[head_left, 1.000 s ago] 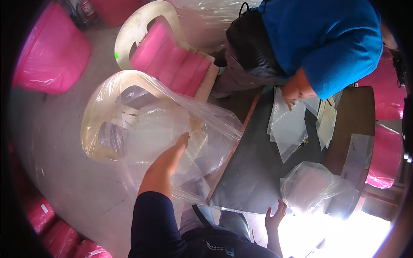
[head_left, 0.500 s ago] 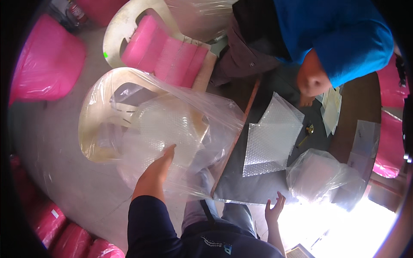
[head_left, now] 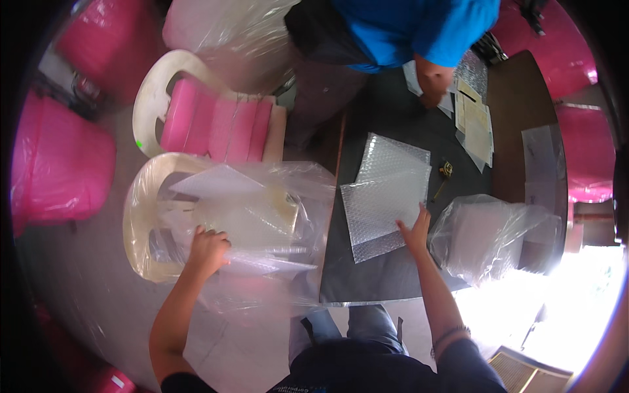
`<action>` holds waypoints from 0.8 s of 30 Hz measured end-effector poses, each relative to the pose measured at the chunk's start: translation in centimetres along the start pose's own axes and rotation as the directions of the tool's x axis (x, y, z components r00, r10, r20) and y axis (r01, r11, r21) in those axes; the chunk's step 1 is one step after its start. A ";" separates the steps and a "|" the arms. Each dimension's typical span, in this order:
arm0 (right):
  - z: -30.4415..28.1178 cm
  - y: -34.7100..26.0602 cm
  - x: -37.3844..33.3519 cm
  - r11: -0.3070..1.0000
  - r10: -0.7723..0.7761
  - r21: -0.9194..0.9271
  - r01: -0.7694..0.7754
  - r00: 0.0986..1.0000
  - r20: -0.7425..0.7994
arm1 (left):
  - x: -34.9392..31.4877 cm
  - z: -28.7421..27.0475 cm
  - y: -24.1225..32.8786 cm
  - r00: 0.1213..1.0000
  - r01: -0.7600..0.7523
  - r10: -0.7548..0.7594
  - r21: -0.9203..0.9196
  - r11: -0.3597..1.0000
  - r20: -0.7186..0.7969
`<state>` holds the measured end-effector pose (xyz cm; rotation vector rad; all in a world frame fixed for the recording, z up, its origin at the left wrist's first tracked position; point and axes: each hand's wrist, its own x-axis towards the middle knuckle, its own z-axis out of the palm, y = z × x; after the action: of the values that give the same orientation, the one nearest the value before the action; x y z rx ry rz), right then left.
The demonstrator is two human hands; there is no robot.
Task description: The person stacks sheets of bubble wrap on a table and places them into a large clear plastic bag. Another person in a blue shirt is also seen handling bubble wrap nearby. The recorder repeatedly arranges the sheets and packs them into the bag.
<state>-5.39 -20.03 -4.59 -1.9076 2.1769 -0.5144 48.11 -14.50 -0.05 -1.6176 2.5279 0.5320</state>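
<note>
My left hand (head_left: 211,250) is closed at the near-left side of a large clear plastic bag (head_left: 313,180), its fingers curled on the film. The bag lies over a cream plastic chair (head_left: 141,229), with bubble wrap sheets (head_left: 252,213) lying within its outline; whether all are inside the bag I cannot tell. My right hand (head_left: 417,230) is open, thumb and fingers apart, at the right edge of two overlapping bubble wrap pouches (head_left: 383,203) on the dark table (head_left: 386,285). Whether its fingertips touch them is unclear.
Across the table a person in a blue shirt (head_left: 386,33) has a hand (head_left: 432,88) near papers (head_left: 475,121). A tape measure (head_left: 446,170) and a clear plastic bundle (head_left: 481,239) lie on the table. Another chair holds pink foam (head_left: 216,121); pink wrapped bundles (head_left: 59,160) stand at left.
My right hand has moved from the table's near edge up to the bubble wrap pouches. My left hand has shifted left and curled. The view has turned; the co-worker's hand stays over the table.
</note>
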 end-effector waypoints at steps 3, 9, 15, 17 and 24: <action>2.5 3.4 5.2 0.889 0.456 -0.074 -0.453 0.889 0.043 | -1.7 -6.6 2.7 0.947 0.164 -0.185 -0.101 0.981 -0.263; 3.1 2.5 7.2 0.764 0.644 -0.105 -0.637 0.745 0.171 | -8.4 -9.5 7.9 0.644 0.302 -0.663 -0.669 0.679 -0.382; 3.0 7.3 6.9 0.643 0.682 0.120 -0.756 0.637 0.359 | -7.9 -8.2 16.8 0.531 -0.010 -0.839 -0.990 0.140 -0.124; 5.6 11.8 6.7 0.599 0.630 0.282 -0.749 0.659 0.411 | -4.9 -5.2 19.3 0.663 -0.083 -0.748 -0.991 -0.104 0.023; -0.2 13.3 -1.2 0.521 0.445 0.473 -0.710 0.699 0.560 | 3.6 4.5 30.7 0.774 0.120 -0.517 -0.887 -0.445 0.364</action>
<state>-17.47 -17.39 -9.59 -0.7153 1.8431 -0.6071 18.59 -4.45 2.13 -2.6694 0.5747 3.0102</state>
